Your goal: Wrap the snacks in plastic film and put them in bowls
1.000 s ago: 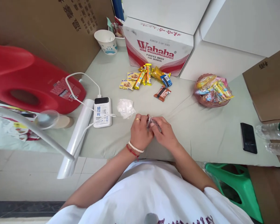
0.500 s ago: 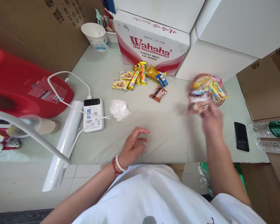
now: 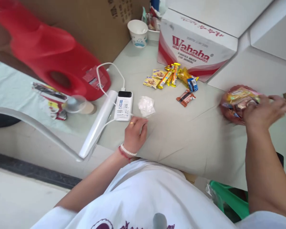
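Observation:
My right hand [image 3: 264,113] is over the right side of a reddish scalloped bowl [image 3: 225,111] heaped with wrapped snacks [image 3: 244,95]. Its fingers are spread and somewhat blurred, and a brown packet [image 3: 241,105] lies by the fingertips among the snacks. Low on the left, my left hand [image 3: 134,135] rests at the table with loosely bent fingers and thumb apart, holding nothing visible. Just beyond its fingertips lies a crumpled clear plastic wrapper [image 3: 146,106]. A white power bank [image 3: 124,106] with a cable is close beside that hand.
Yellow-wrapped snacks [image 3: 168,76], a blue packet [image 3: 192,85] and a brown packet [image 3: 186,97] lie before the Wahaha carton [image 3: 195,51]. A paper cup [image 3: 138,33] stands behind. To the left are a red jug [image 3: 69,60], a plastic roll [image 3: 98,124] and a grey curved arm [image 3: 38,127].
The brown packet my right hand carried is now in the bowl, and that hand's fingers have spread. My left hand has moved up towards the clear wrapper. The view has swung left.

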Demonstrator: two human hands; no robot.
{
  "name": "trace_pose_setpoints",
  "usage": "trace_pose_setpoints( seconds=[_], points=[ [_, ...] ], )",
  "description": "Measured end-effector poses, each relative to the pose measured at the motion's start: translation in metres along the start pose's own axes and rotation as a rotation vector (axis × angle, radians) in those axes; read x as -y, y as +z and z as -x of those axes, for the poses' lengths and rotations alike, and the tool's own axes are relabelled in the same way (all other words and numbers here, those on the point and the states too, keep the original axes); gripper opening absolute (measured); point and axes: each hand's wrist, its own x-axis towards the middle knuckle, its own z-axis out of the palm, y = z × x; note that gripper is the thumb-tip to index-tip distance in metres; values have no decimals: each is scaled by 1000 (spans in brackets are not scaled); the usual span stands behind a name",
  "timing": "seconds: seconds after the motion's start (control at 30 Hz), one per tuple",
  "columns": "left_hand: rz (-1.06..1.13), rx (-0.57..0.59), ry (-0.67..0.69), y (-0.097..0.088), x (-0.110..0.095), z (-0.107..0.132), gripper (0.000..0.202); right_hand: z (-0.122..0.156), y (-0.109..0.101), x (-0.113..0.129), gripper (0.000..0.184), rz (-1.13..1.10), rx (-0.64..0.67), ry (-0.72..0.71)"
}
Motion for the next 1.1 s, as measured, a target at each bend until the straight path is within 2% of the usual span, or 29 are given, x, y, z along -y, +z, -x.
trace_pose_setpoints(
  seconds=[0.07, 0.17, 0.27, 0.33, 0.43, 0.47, 0.53, 0.6, 0.7, 0.77, 0.83, 0.9, 0.97, 1.03, 1.1],
  points=[
    [-35, -96, -3, 17, 1, -21, 25, 9, -11, 22, 43, 80, -99, -9],
    [-9, -268, -168, 41, 7, -46, 43, 33, -17, 67, 32, 89, -172, -38],
    [-14, -304, -338, 54, 17, -59, 60, 69, -10, 106, 21, 32, -191, -62],
    [-37, -258, -420, 58, 24, -64, 54, 94, -5, 124, 18, -31, -163, -23],
    [-70, -166, -476, 59, 28, -66, 22, 126, -1, 140, 17, -132, -100, 64],
    [-73, -154, -466, 58, 26, -65, 13, 134, -2, 144, 17, -164, -88, 97],
    [-46, -161, -384, 54, 15, -59, 10, 145, -5, 151, 18, -229, -87, 180],
    [46, -139, -211, 45, -3, -48, 14, 149, -12, 160, 19, -305, -100, 268],
    [282, 31, 105, 25, -33, -31, 15, 142, -25, 171, 16, -461, -120, 349],
    [504, 196, 176, 13, -50, -25, 14, 127, -30, 175, 15, -626, -143, 367],
    [758, 386, 149, 7, -61, -24, 13, 108, -32, 177, 17, -844, -149, 378],
    [951, 532, 87, 7, -68, -25, 13, 89, -30, 182, 21, -1078, -36, 392],
    [1019, 568, 70, 11, -74, -25, 15, 76, -26, 191, 29, -1275, 236, 405],
    [950, 466, 110, 16, -79, -25, 17, 72, -21, 207, 44, -1451, 562, 416],
    [821, 268, 111, 20, -82, -25, 21, 79, -15, 226, 62, -1628, 775, 452]
  ],
)
